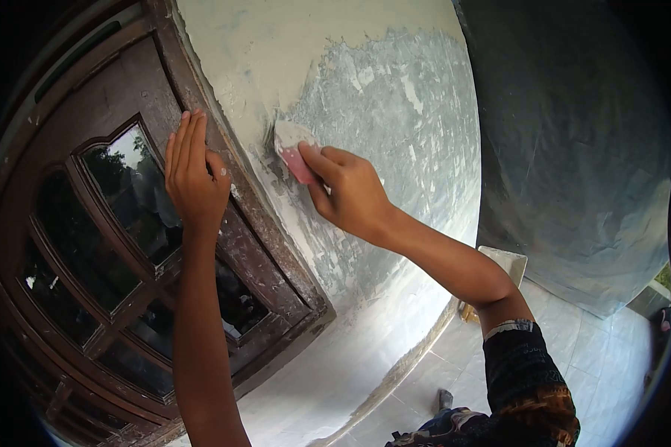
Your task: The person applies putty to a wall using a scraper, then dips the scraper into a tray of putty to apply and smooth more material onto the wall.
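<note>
A: R hand (350, 195)?
B: Arm stretched to the wall (395, 112), fingers clamped on a pink scraper (294, 153), blade pressed flat against grey plaster, just right of the window frame (224, 160).
A: L hand (194, 171)?
B: Raised, fingers straight, laid open on the frame; nothing gripped.

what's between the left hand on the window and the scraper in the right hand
In the head view, the brown wooden window frame and a thin strip of plastered wall separate the left hand from the scraper.
</note>
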The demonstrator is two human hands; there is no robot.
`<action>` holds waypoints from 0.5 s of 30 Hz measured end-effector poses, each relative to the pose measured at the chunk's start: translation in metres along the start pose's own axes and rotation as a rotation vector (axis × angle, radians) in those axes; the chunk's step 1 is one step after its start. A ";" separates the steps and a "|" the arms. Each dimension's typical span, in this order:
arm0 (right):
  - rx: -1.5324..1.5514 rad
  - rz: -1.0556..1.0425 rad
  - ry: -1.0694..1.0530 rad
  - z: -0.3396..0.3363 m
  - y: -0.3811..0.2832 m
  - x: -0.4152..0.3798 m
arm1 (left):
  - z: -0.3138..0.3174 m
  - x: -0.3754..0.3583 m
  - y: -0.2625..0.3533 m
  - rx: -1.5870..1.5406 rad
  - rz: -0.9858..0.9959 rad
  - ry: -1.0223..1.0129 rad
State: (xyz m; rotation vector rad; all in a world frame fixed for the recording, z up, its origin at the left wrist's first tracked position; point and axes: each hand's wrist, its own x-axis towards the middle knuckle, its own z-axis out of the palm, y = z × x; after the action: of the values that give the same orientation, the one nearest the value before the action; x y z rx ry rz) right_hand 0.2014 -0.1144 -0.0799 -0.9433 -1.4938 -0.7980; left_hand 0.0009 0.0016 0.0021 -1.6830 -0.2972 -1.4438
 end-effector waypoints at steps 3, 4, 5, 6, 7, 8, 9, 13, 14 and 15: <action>-0.043 0.095 0.196 -0.015 0.033 0.067 | 0.000 -0.001 0.000 -0.013 0.003 -0.010; -0.099 0.091 0.208 -0.012 0.051 0.088 | 0.000 -0.001 -0.001 -0.013 0.004 -0.007; -0.153 0.086 0.223 -0.008 0.062 0.099 | 0.000 -0.001 -0.001 -0.011 0.003 -0.006; -0.151 0.084 0.224 -0.001 0.065 0.096 | 0.000 -0.001 0.000 -0.012 0.002 -0.004; -0.211 0.056 0.173 0.008 0.066 0.090 | 0.000 -0.001 0.000 -0.013 0.001 -0.004; -0.271 0.028 0.125 0.016 0.067 0.081 | -0.001 0.000 0.000 -0.013 0.004 -0.003; -0.247 0.020 0.090 0.023 0.054 0.057 | -0.001 0.000 0.001 -0.013 0.001 -0.005; 0.020 0.000 -0.073 0.012 -0.009 -0.020 | -0.002 0.000 0.002 -0.019 -0.011 -0.015; 0.088 0.028 -0.041 0.006 -0.010 -0.011 | -0.002 0.001 0.001 -0.018 -0.011 -0.014; 0.156 0.059 -0.010 0.001 -0.008 0.001 | -0.001 0.000 0.001 -0.015 -0.005 -0.007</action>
State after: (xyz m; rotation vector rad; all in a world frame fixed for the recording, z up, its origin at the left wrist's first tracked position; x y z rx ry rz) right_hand 0.1941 -0.1167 -0.0789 -0.8708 -1.5069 -0.6257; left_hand 0.0009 0.0006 0.0021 -1.7009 -0.2956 -1.4468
